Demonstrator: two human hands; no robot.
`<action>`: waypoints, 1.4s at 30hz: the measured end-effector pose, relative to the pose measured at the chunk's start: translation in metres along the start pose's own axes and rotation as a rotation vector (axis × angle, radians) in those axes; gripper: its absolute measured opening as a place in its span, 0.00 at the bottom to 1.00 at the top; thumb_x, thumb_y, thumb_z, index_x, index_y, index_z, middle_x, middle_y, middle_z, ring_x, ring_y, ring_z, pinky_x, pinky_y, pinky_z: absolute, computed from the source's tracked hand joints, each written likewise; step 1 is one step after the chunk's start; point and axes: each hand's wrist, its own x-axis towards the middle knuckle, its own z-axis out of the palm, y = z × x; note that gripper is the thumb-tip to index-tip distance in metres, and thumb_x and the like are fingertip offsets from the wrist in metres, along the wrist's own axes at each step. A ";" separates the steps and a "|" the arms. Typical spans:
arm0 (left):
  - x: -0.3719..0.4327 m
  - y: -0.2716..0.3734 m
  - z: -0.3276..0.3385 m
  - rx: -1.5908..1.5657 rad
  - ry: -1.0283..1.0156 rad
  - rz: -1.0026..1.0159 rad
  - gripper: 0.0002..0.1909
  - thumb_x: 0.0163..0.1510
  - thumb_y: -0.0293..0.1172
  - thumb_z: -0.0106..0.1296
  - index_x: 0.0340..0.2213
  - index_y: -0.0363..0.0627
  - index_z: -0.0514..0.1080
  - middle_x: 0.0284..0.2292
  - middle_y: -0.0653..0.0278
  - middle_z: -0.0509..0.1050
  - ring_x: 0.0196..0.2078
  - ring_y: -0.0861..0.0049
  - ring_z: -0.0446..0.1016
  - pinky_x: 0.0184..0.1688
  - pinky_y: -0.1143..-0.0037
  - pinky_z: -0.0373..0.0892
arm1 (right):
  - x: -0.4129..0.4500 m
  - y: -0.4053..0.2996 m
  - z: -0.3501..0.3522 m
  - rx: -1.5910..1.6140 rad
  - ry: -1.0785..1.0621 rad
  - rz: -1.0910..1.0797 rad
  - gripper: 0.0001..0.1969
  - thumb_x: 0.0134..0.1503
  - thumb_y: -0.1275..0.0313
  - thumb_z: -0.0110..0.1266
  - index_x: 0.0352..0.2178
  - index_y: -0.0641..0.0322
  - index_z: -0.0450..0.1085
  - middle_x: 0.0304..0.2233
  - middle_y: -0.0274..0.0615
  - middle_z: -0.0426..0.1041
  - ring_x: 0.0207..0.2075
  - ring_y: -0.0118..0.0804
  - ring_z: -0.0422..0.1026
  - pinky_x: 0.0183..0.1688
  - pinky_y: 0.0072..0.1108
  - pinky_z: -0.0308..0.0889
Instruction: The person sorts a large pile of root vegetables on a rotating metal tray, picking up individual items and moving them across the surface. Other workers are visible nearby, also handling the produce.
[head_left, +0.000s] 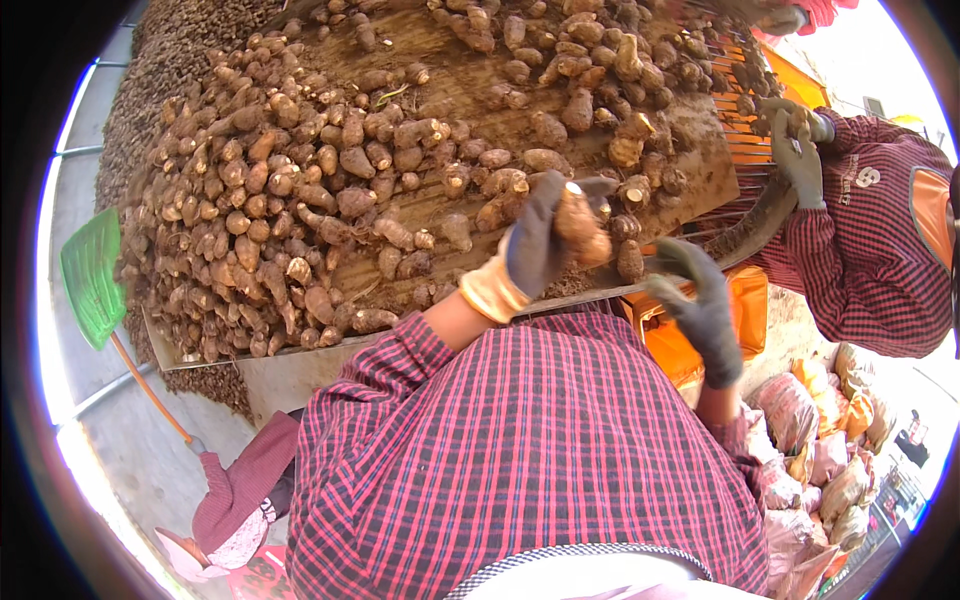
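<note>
My left hand (534, 244), in a dark-palmed glove with a pale orange cuff, grips a brown taro corm (582, 227) with a pale cut end. It is raised over the near edge of the wooden sorting table (427, 67). To its right my right hand (697, 304), in a dirty grey-green glove, hangs with fingers apart and nothing in them, beside the table's right front corner. Many soil-covered taro corms (255, 217) are heaped on the left of the table. More corms (577, 109) lie loosely spread along its right side.
An orange bag or crate (742, 311) hangs below the right corner, near a metal-rod grate (739, 97). A co-worker's gloved hands (799, 150) are at that grate. Filled sacks (795, 420) are stacked at the right. Another person holds a green shovel (94, 277) at left.
</note>
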 end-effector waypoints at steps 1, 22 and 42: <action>-0.001 -0.007 0.008 0.002 -0.026 0.001 0.38 0.68 0.62 0.40 0.57 0.34 0.66 0.56 0.52 0.72 0.59 0.67 0.71 0.62 0.68 0.69 | 0.008 -0.018 0.017 0.022 -0.102 0.039 0.26 0.52 0.60 0.72 0.47 0.64 0.75 0.43 0.50 0.78 0.42 0.43 0.79 0.45 0.28 0.73; -0.065 0.039 -0.017 1.140 0.206 -0.115 0.21 0.57 0.38 0.61 0.46 0.37 0.69 0.33 0.55 0.77 0.36 0.75 0.76 0.39 0.71 0.72 | 0.059 -0.016 0.094 -0.673 -0.777 -0.450 0.25 0.50 0.43 0.63 0.27 0.56 0.76 0.21 0.44 0.77 0.25 0.46 0.78 0.32 0.35 0.72; 0.001 0.037 -0.076 2.194 0.082 0.326 0.20 0.58 0.37 0.54 0.51 0.46 0.73 0.57 0.51 0.69 0.62 0.55 0.65 0.65 0.56 0.58 | 0.149 0.047 0.041 -0.881 -0.260 0.001 0.28 0.55 0.59 0.66 0.55 0.58 0.70 0.47 0.49 0.75 0.46 0.52 0.76 0.50 0.36 0.72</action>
